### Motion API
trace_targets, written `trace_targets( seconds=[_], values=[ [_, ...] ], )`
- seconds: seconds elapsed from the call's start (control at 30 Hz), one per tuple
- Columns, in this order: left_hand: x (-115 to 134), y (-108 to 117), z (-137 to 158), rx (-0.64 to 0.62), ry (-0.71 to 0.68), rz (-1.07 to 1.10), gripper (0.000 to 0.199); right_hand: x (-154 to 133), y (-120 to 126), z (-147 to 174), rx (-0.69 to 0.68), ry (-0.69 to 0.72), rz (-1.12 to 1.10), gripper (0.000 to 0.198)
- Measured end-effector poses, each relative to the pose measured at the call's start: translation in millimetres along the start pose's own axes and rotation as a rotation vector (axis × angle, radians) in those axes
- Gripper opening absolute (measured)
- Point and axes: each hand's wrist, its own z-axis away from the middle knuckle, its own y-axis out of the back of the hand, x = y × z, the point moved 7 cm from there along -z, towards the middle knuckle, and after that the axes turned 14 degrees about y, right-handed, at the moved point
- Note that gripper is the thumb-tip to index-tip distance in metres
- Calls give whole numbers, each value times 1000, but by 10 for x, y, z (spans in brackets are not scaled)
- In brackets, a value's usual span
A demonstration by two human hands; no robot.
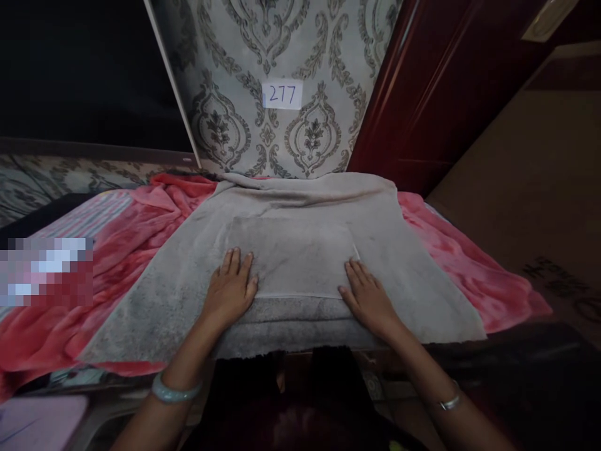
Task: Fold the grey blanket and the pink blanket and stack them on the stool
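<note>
A thin grey rectangular cloth [295, 260] lies flat in the middle of a larger grey plush cloth [413, 275]. My left hand [231, 285] rests palm down at the left edge of the rectangle, its fingers stretched out. On the opposite side, my right hand [369, 297] lies flat by the near right corner, fingers extended. Neither hand grips anything. Wrinkles run across the far end of the larger cloth, and its near part hangs towards me. Whether the rectangle is a separate piece or a folded part, I cannot tell.
A pink plush blanket [173, 207] spreads under the grey cloth on both sides. Behind stand a dark screen [89, 75], a patterned wall with a paper marked 277 [282, 94], and a dark red wooden panel [422, 81]. A cardboard box [526, 181] is at right.
</note>
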Motion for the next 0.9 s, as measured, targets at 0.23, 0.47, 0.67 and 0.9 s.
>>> trace_targets(
  seconds=[0.23,0.47,0.67,0.9],
  values=[
    [6,41,17,18,24,34,62,168,183,34,38,-45,21,62],
    [-54,118,74,118,90,75,65,-1138,532,-994,64,344,-101,61],
    [-60,97,89,78,107,26,62,-1835,278,-1580,-48,537,-125,59],
    [-69,73,91,74,101,30,61,-1029,140,-1548,-14,365,-39,65]
  ],
)
